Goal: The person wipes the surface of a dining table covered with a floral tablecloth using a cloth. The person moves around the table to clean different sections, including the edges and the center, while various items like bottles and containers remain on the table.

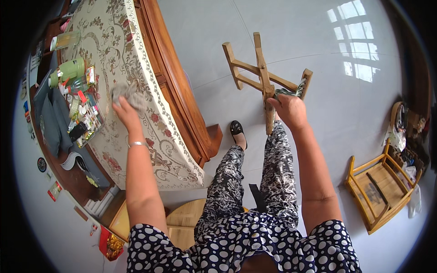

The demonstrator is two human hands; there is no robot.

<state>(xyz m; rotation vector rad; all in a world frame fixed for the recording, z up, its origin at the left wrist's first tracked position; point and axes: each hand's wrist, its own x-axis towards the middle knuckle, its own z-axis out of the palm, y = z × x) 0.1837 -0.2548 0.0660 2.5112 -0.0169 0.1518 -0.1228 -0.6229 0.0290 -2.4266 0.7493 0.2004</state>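
My left hand [125, 113] presses a crumpled grey cloth [132, 96] onto the patterned tablecloth [107, 50], its fingers bent over the rag. A silvery bracelet [136, 144] circles that wrist. On the other side, my right hand [292, 109] is closed around part of a wooden folding stool [262, 75]. The stool is tilted, with its crossed legs pointing away from me over the floor. Green and white cord [300, 87] shows at its right end, beside my fingers. My palm hides part of the stool's frame.
Along the table's far left stand a green thermos [68, 72], a clear jar [66, 41] and a tray of small items [86, 113]. A brown wooden cabinet edge [175, 86] borders the tablecloth. A yellow wooden chair [382, 186] stands at right; a round wooden seat [184, 218] is below me.
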